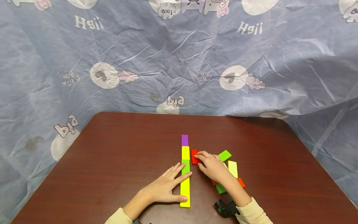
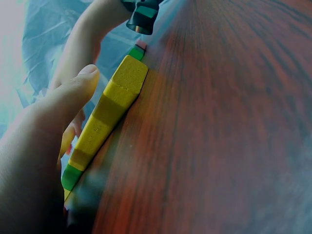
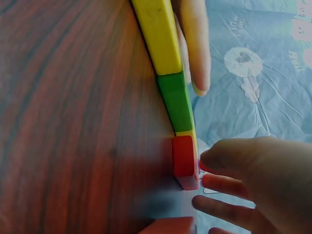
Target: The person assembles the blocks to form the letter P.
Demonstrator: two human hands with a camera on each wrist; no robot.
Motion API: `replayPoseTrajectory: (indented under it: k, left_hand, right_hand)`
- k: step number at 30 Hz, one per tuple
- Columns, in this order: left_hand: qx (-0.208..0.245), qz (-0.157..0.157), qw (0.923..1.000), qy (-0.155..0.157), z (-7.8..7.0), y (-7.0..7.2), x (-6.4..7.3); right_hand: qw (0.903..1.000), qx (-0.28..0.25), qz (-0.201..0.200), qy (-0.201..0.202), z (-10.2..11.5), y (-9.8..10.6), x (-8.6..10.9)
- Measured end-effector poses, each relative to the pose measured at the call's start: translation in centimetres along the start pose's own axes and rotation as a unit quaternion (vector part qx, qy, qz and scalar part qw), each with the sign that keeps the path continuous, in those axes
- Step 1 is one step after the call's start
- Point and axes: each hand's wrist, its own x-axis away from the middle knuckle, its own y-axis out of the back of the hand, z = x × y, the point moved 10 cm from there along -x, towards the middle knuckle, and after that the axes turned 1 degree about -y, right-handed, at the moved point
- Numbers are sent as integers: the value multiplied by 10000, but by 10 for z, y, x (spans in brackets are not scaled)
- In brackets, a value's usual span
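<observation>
A straight row of blocks runs up the table: a purple block (image 1: 185, 140) at the far end, a yellow block (image 1: 185, 152), a green block (image 1: 185, 168), then a yellow stretch (image 1: 185, 188) at the near end. My left hand (image 1: 165, 186) lies from the left with fingers spread; fingertips and thumb rest on the green and yellow parts. Just right of the row, beside the far yellow block, lies a red block (image 1: 194, 156). My right hand (image 1: 213, 166) reaches over it, fingertips touching its right side with loosely bent fingers. In the right wrist view, the thumb is beside the red block (image 3: 184, 158).
Under and right of my right forearm lies a loose group: a green block (image 1: 224, 155), a pale yellow block (image 1: 232, 169), an orange-red block (image 1: 241, 183) and a darker green block (image 1: 220, 189). Behind the brown table (image 1: 134, 137) hangs a blue printed cloth (image 1: 156, 62).
</observation>
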Motion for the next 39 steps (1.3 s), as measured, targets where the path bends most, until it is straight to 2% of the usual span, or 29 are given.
replayPoseTrajectory:
  k: [4,8,18,24,26,32,39]
  left_hand:
    - [66,49,10000,40,1,-1,0]
    - [47,-12,9999,92,3,1,0]
    - [3,-148,9998,106,6,2,-2]
    - [-27,-77,9999,69,5,1,-2]
    - [-63,-65,10000,39,4,0,-3]
    - [-183,-103,9997,-92,1,1,-3]
    - [-174,-107,9998,-81,2,2,0]
  right_hand:
    - [10000,16,27,23,3,1,-1]
    - [9998,99,166,-26,-3,-3,-12]
    - [9953,338,598,-680,-43,-14,-80]
    - [9910,239,884,-980,-47,-25,-109]
    - [9896,51,983,-1047,-44,-29,-114]
    - [9902,-550,994,-809,-29,-39,-124]
    - [9896,-744,943,-793,-20,-42,-120]
